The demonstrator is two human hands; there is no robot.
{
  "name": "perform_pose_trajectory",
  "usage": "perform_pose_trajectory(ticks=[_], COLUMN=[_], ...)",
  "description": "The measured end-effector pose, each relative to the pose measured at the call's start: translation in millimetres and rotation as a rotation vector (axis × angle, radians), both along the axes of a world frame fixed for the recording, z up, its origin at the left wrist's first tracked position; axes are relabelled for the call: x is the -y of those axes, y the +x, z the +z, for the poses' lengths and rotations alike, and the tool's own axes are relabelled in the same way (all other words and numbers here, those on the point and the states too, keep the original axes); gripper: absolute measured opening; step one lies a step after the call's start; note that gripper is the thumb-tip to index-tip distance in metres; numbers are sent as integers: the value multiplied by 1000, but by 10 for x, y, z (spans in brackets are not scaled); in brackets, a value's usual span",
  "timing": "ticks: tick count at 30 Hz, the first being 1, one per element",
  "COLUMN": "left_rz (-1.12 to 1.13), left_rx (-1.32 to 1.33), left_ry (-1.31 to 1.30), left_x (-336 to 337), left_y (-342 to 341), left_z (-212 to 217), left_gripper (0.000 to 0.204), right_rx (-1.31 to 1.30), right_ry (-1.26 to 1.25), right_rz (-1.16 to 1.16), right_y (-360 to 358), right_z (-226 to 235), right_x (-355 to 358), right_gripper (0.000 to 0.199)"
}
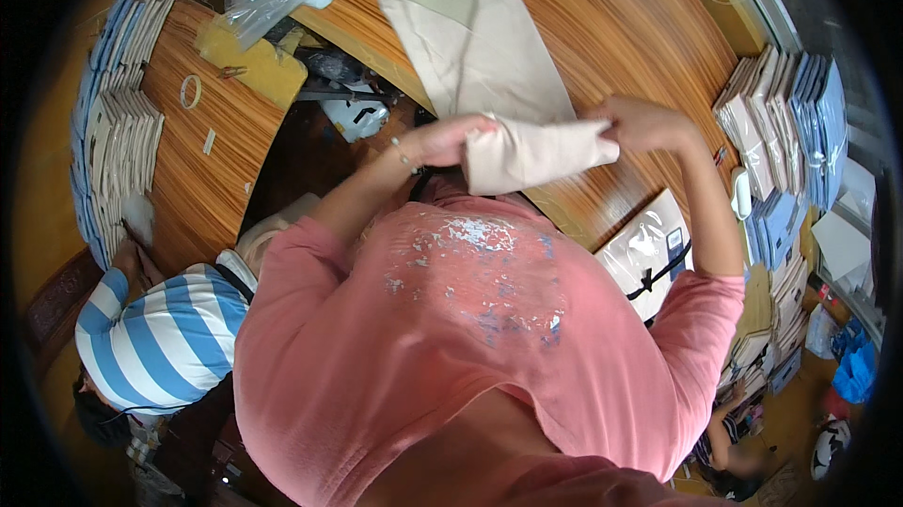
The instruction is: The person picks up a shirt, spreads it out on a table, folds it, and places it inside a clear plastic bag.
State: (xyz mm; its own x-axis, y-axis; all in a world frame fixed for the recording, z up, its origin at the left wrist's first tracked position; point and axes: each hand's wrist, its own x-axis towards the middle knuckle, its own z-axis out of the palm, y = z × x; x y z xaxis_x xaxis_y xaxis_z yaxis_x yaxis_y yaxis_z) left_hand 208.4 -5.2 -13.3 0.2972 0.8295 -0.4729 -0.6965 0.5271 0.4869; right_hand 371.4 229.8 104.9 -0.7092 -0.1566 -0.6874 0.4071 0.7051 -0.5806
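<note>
In front of my chest I hold a folded piece of beige cloth (536,157) between both hands. My left hand (447,141) is closed on its left end, the thumb on top. At the right end, my right hand (644,123) pinches the cloth, slightly blurred. Just beyond, a larger beige cloth (494,60) lies flat on the wood-grain table (640,18), with a diagonal fold and a greenish patch near its far corner. Whether the two are one piece I cannot tell. A bagged beige item (649,229) with a black tie rests by my right forearm.
Stacks of bagged beige and blue cloth (790,121) stand at the right; more stacks (127,112) line the far left. A tape roll (191,91) lies on the left table. Clear plastic bags (273,4) lie at the back. A person in a striped shirt (169,328) sits left.
</note>
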Motion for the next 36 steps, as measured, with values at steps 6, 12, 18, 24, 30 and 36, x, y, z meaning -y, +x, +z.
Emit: perform_pose_trajectory(ticks=[6,12,18,24,30,36], left_rz=[320,346,406,482,401,346], left_rx=[-650,-1255,-1744,-1679,-1510,-1349], left_ry=[18,167,319,130,191,225], left_x=[-556,-433,-371,-574,-624,-626], left_y=[-1185,-1553,-1490,-1523,-1771,-1893], left_z=[6,-398,-429,-324,-563,-685], left_gripper=[48,42,29,10,11,14], right_rx=[-358,-386,-258,-274,-15,-817], right_ry=[-13,-88,-264,-268,-384,-255], right_rz=[-619,-1015,-1214,-1186,-1249,-1126], right_y=[-881,-915,-1130,-1171,-1373,-1413], right_z=[-665,-1384,-1274,-1279,-1016,-1402], right_x=[-466,-498,-454,-612,-465,-613], right_gripper=[47,28,14,15,20,17])
